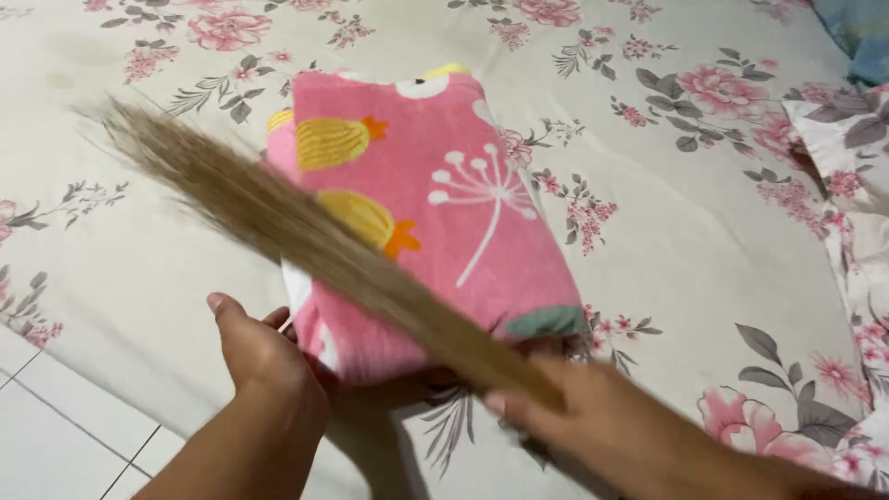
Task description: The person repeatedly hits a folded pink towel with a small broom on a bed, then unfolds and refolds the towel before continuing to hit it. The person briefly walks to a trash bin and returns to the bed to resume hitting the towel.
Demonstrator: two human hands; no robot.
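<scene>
A folded pink towel (444, 194) with yellow and white prints lies on the floral bedsheet (685, 222). My left hand (259, 356) rests at the towel's near left corner, fingers extended against its edge. My right hand (593, 417) grips the handle end of a straw hand broom (287, 227). The broom slants up to the left across the towel, its bristles blurred and fanning out over the sheet at the left.
A pillow in matching floral cloth (857, 157) lies at the right edge, with a blue cloth (861, 32) in the top right corner. White floor tiles (65, 435) show at the bottom left, beside the bed's edge.
</scene>
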